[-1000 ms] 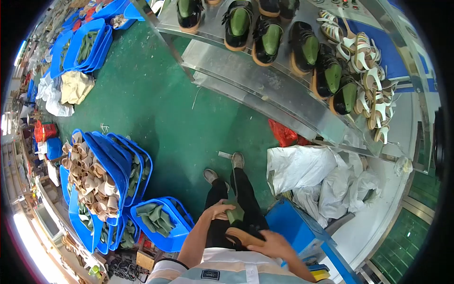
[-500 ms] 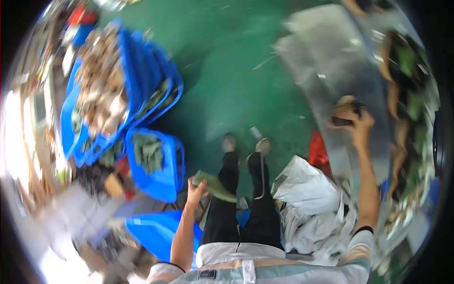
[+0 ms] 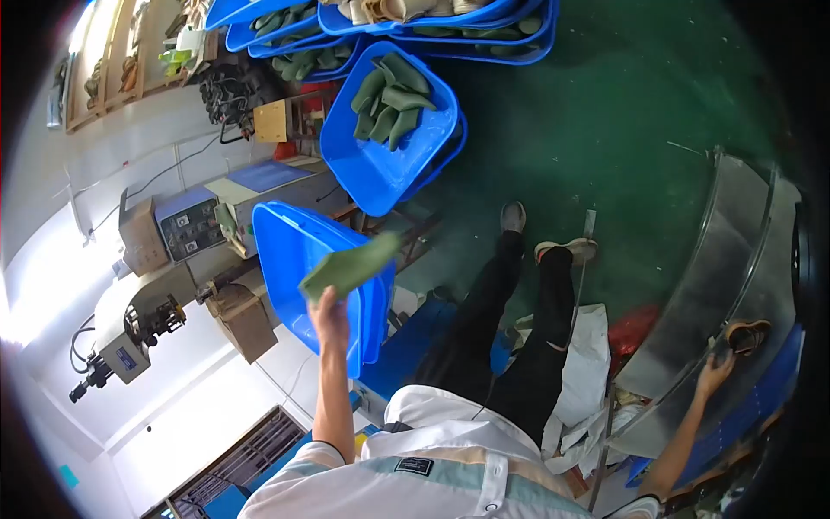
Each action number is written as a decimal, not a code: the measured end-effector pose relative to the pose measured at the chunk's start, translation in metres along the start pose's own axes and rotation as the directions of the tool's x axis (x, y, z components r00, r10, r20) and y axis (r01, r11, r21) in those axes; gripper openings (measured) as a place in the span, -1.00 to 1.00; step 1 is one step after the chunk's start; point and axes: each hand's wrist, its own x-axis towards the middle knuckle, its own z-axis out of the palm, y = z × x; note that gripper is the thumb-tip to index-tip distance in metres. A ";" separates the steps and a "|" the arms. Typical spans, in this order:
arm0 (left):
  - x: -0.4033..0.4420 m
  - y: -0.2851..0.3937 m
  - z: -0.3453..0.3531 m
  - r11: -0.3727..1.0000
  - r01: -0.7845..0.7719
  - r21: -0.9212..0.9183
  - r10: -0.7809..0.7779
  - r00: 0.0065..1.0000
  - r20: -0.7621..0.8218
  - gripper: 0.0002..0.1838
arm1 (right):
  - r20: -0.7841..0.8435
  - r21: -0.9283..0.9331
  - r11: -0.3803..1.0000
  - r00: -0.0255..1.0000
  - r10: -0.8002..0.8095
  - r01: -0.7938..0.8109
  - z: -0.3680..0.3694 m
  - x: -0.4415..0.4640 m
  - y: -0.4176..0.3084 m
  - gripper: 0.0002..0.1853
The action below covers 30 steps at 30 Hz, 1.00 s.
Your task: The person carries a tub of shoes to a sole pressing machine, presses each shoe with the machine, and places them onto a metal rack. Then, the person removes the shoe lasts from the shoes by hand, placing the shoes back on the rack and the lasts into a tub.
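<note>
My left hand (image 3: 328, 317) is closed round one end of a green, shoe-shaped piece (image 3: 350, 266), whose far end is blurred. It is above an empty-looking blue basket (image 3: 290, 255). Far to the right, my right hand (image 3: 714, 374) reaches out to a dark shoe with a tan edge (image 3: 749, 336). Its fingers are at the shoe's near end, over the metal shelf (image 3: 692, 294). Whether the shoe rests on the metal cannot be made out.
Another blue basket (image 3: 372, 169) holds several green pieces (image 3: 393, 97). More filled baskets (image 3: 510, 54) line the top. A machine (image 3: 143, 324) stands left. White sacks (image 3: 584, 359) and a red bag (image 3: 633, 329) lie by my legs, near the shelf.
The view has turned towards the baskets and machine. The green piece has moved from in front of my legs to above a blue basket. My right hand has carried the shoe out to the shelf.
</note>
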 end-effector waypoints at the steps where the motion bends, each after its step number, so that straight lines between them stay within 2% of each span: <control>1: 0.006 0.001 -0.041 0.998 -0.052 -0.025 0.049 0.994 -0.099 -0.53 | 0.048 0.119 0.992 0.998 -0.036 0.030 0.006 -0.016 0.014 -0.35; 2: 0.004 0.008 -0.064 0.994 -0.097 -0.043 0.090 0.986 -0.141 -0.60 | 0.043 -0.187 0.948 0.967 -0.253 0.256 0.019 -0.037 0.031 -0.45; 3: 0.010 0.008 -0.091 0.983 -0.153 -0.097 0.133 0.973 -0.186 -0.62 | 0.088 -0.094 0.956 0.959 -0.271 0.278 0.026 -0.066 -0.007 -0.58; 4: 0.019 0.001 -0.126 0.989 -0.131 -0.067 0.112 0.965 -0.239 -0.59 | 0.184 -0.154 0.983 0.980 -0.075 0.104 0.015 -0.105 -0.123 -0.61; 5: 0.029 -0.010 -0.148 0.990 -0.093 -0.101 0.062 0.959 -0.277 -0.57 | 0.332 -0.019 0.985 0.928 0.170 -0.173 0.017 -0.129 -0.171 -0.62; 6: 0.040 -0.022 -0.160 0.992 -0.034 -0.119 -0.011 0.933 -0.359 -0.56 | 0.392 -0.034 0.996 0.915 0.093 -0.086 0.030 -0.150 -0.170 -0.65; 7: 0.056 -0.039 -0.172 0.990 0.015 -0.142 -0.073 0.908 -0.413 -0.53 | 0.518 0.030 0.927 0.799 0.306 -0.374 0.035 -0.168 -0.210 -0.67; 8: 0.072 -0.057 -0.186 0.968 0.073 -0.239 -0.179 0.870 -0.460 -0.50 | 0.505 0.201 0.934 0.848 0.158 -0.294 0.058 -0.189 -0.197 -0.67; 9: 0.091 -0.086 -0.214 0.981 0.098 -0.170 -0.170 0.855 -0.490 -0.48 | 0.507 0.247 0.940 0.858 0.081 -0.234 0.075 -0.205 -0.188 -0.66; 11: 0.104 -0.117 -0.217 0.981 0.155 -0.116 -0.193 0.788 -0.584 -0.44 | 0.518 0.271 0.940 0.854 0.037 -0.205 0.088 -0.227 -0.211 -0.66; 13: 0.119 -0.148 -0.227 0.975 0.208 -0.075 -0.190 0.615 -0.765 -0.40 | 0.500 0.307 0.918 0.864 0.068 -0.250 0.097 -0.237 -0.228 -0.64; 14: 0.114 -0.153 -0.224 0.953 0.302 -0.037 -0.237 0.661 -0.712 -0.41 | 0.492 0.306 0.904 0.862 0.119 -0.299 0.101 -0.242 -0.232 -0.62; 15: 0.109 -0.156 -0.223 0.903 0.427 0.055 -0.278 0.674 -0.684 -0.51 | 0.491 0.313 0.885 0.856 0.160 -0.345 0.103 -0.245 -0.235 -0.60; 16: 0.110 -0.162 -0.231 0.873 0.486 -0.025 -0.444 0.774 -0.451 -0.57 | 0.471 0.292 0.902 0.869 0.155 -0.319 0.101 -0.245 -0.238 -0.59; 18: 0.127 -0.179 -0.245 0.703 0.668 0.244 -0.565 0.733 -0.379 -0.53 | 0.448 0.259 0.927 0.884 0.132 -0.270 0.100 -0.243 -0.238 -0.57; 19: 0.126 -0.177 -0.244 0.594 0.694 0.407 -0.573 0.720 -0.390 -0.54 | 0.416 0.286 0.905 0.892 0.178 -0.314 0.099 -0.238 -0.227 -0.59; 20: 0.128 -0.177 -0.239 0.505 0.683 0.528 -0.546 0.727 -0.417 -0.54 | 0.345 0.253 0.927 0.921 0.182 -0.278 0.096 -0.226 -0.213 -0.61; 22: 0.130 -0.174 -0.218 0.386 0.581 0.716 -0.457 0.795 -0.399 -0.54 | 0.135 0.387 0.877 0.958 0.253 -0.286 0.080 -0.199 -0.187 -0.66; 23: 0.132 -0.167 -0.202 0.333 0.507 0.795 -0.389 0.842 -0.374 -0.55 | -0.001 0.380 0.893 0.965 0.263 -0.243 0.064 -0.183 -0.175 -0.69; 25: 0.137 -0.137 -0.160 0.249 0.335 0.909 -0.238 0.931 -0.278 -0.55 | -0.313 0.413 0.906 0.919 0.241 -0.097 0.012 -0.150 -0.187 -0.75; 26: 0.148 -0.129 -0.152 0.207 0.254 0.945 -0.155 0.962 -0.225 -0.55 | -0.479 0.437 0.899 0.850 0.221 0.012 -0.029 -0.137 -0.216 -0.78; 28: 0.156 -0.097 -0.112 0.130 0.076 0.989 0.060 0.995 -0.084 -0.56 | -0.741 0.046 0.998 0.672 0.005 0.042 -0.102 -0.119 -0.237 -0.72; 30: 0.170 -0.064 -0.087 0.060 -0.101 0.993 0.287 0.955 0.080 -0.56 | -0.902 -0.038 0.993 0.423 -0.082 0.113 -0.165 -0.098 -0.260 -0.50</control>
